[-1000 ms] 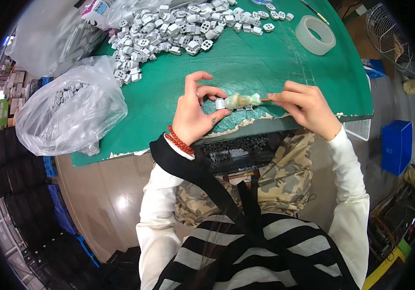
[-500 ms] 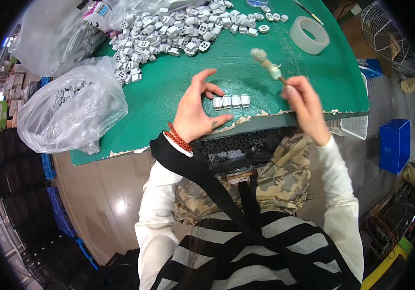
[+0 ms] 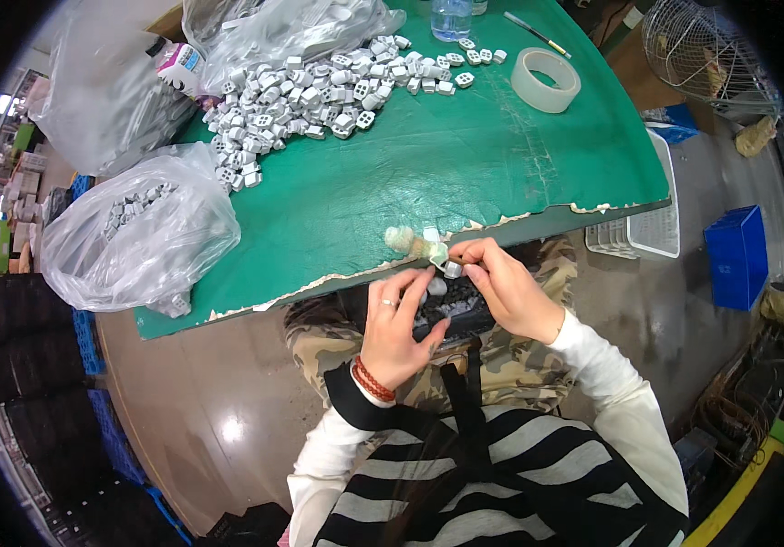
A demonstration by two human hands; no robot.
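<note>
My right hand is closed round a thin stick with a fuzzy, cotton-like wad at its far end. The wad lies over the table's front edge. My left hand is just beyond that edge, its thumb and forefinger apart and curved. One small white block sits at the edge beside the wad. Another white block is by my right fingertips, and a blurred pale block is between my hands. Beneath them is a dark tray of small dark pieces on my lap, partly hidden by my hands.
A large heap of white-grey blocks covers the green table's far left. A clear bag of blocks stands at left. Tape roll, bottle and pen lie far right. A white basket and blue bin are beyond.
Both hands have come down toward me, from over the table to its front edge above the tray. The row of white blocks has left its spot and come apart.
</note>
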